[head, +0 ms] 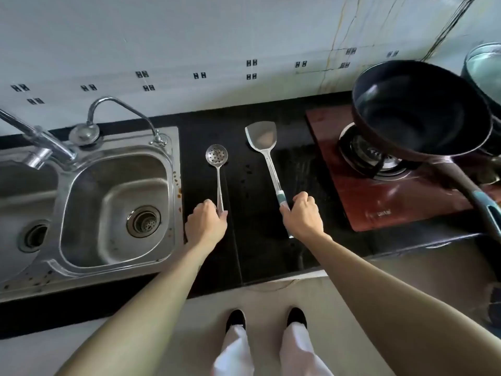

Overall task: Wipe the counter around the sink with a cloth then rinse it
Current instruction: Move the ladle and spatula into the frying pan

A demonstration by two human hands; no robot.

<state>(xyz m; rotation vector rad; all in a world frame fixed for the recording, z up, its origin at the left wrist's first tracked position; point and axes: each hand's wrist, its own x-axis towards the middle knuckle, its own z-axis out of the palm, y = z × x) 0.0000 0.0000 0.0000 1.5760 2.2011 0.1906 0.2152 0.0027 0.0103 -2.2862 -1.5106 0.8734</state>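
— Steel in both hands?
— Yes. My left hand (207, 222) curls round the slotted spoon (217, 156) handle, my right hand (302, 216) clamps the spatula (262, 138) handle; the 2 tools stretch away from my knuckles over the black counter (252, 240).
— And the sink (81, 202)?
— Just left of my left hand.

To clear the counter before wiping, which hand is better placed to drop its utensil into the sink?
The left hand, probably: it holds the slotted spoon beside the sink rim; the right hand, with the spatula, is nearer the stove.
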